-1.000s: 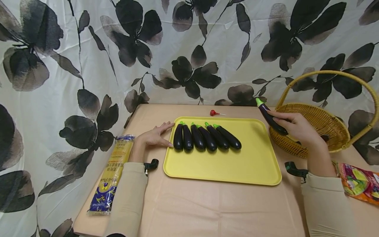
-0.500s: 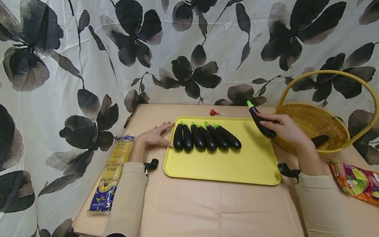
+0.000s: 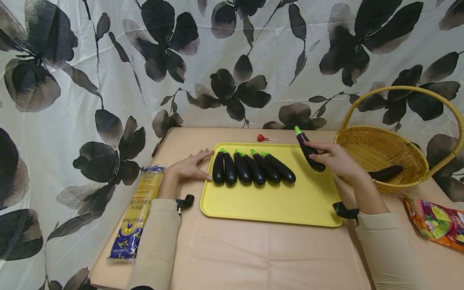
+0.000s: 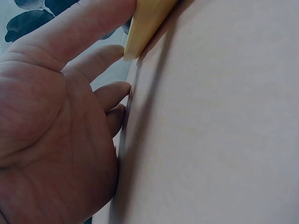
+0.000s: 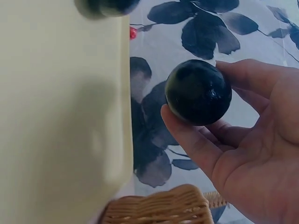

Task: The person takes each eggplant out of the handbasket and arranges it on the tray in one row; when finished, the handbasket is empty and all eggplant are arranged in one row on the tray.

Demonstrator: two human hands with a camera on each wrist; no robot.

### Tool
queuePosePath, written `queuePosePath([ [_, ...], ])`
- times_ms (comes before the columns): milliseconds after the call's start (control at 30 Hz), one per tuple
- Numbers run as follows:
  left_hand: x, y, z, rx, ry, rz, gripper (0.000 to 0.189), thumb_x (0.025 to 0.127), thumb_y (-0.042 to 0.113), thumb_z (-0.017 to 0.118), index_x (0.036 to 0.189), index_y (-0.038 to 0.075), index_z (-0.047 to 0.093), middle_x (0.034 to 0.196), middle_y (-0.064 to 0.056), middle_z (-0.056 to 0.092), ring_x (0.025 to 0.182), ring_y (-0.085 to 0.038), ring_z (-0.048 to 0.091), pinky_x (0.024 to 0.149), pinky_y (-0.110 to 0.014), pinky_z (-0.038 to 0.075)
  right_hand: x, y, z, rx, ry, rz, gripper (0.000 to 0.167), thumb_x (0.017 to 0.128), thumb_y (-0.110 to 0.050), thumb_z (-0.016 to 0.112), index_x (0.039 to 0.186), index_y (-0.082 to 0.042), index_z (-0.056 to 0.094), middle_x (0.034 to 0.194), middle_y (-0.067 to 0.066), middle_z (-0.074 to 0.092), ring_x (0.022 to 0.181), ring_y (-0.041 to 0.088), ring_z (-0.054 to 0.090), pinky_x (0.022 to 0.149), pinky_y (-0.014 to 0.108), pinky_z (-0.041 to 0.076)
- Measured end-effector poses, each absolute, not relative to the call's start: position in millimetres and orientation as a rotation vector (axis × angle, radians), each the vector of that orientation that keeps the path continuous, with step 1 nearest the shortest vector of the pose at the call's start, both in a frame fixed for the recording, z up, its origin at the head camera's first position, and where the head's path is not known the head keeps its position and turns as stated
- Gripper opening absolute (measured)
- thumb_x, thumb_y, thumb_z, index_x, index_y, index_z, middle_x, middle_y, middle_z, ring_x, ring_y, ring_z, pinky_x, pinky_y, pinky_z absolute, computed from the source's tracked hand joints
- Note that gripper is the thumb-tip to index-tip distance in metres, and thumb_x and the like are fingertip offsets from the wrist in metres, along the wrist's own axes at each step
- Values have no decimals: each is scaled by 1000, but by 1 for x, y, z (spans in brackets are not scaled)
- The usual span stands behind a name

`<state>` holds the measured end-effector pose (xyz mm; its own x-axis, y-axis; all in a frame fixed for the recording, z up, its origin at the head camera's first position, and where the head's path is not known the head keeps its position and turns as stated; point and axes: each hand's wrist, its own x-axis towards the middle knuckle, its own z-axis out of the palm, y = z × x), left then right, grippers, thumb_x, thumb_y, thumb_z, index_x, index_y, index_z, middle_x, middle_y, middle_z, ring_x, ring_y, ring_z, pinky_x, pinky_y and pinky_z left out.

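My right hand (image 3: pixel 335 160) pinches a dark purple eggplant (image 3: pixel 309 151) between thumb and fingers, over the right part of the yellow tray (image 3: pixel 268 201). Its green stem tilts up and to the left. In the right wrist view the rounded end of this eggplant (image 5: pixel 198 92) faces the camera. Several eggplants (image 3: pixel 250 168) lie side by side on the left half of the tray, stems toward the back. My left hand (image 3: pixel 189 166) rests with fingers extended at the tray's left edge. The left wrist view shows its palm (image 4: pixel 56 126) and the thumb against the tray's rim (image 4: pixel 145 28).
On the right stands a yellow wicker basket (image 3: pixel 369 141) with a tall handle and one eggplant (image 3: pixel 388 173) inside. A spaghetti packet (image 3: pixel 135 217) lies at left, a colourful bag (image 3: pixel 436 221) at right. A red lollipop (image 3: pixel 262 138) lies behind the tray.
My right hand has carried the eggplant leftward from the basket's side to over the tray. The eggplant inside the basket has come into fuller view. My left hand has stayed put.
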<state>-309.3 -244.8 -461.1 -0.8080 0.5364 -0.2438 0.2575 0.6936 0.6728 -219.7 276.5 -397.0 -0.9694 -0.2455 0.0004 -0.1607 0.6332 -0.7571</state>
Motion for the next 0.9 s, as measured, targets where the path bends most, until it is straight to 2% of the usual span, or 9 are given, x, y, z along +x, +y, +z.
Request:
queuePosePath([
  [200, -309, -245, -462, 610, 2477, 903, 117, 73, 50, 93, 167, 31, 25, 177, -4, 6, 164, -29, -9, 129, -59, -13, -223, 269, -403, -370, 2761, -1190, 51, 105, -29, 64, 154, -19, 54, 154, 21, 49, 121, 34, 52, 78, 25, 48],
  [367, -310, -245, -463, 616, 2481, 893, 117, 73, 51, 92, 167, 32, 25, 177, -4, 6, 164, -29, -8, 129, -60, -13, -228, 263, -411, -385, 2754, -1150, 50, 105, -25, 64, 154, -16, 54, 151, 22, 50, 121, 35, 53, 79, 26, 49],
  [633, -311, -245, -462, 619, 2481, 888, 117, 73, 52, 92, 167, 32, 25, 177, -4, 7, 164, -29, -8, 129, -60, -13, -234, 256, -424, -517, 2717, -1148, 47, 105, -16, 63, 152, -11, 55, 143, 23, 57, 99, 29, 51, 71, 25, 45],
  [700, -311, -245, -462, 616, 2478, 890, 117, 73, 51, 92, 167, 32, 25, 177, -4, 6, 164, -29, -9, 129, -61, -13, -234, 254, -427, -561, 2716, -1150, 46, 104, -13, 63, 150, -8, 57, 138, 22, 60, 91, 27, 50, 67, 24, 43],
  [900, -311, -246, -462, 620, 2475, 888, 116, 74, 50, 92, 167, 32, 25, 177, -5, 6, 163, -31, -9, 128, -62, -13, -236, 250, -434, -617, 2717, -1125, 43, 101, -7, 66, 144, -2, 61, 104, 16, 65, 74, 21, 46, 58, 24, 40],
])
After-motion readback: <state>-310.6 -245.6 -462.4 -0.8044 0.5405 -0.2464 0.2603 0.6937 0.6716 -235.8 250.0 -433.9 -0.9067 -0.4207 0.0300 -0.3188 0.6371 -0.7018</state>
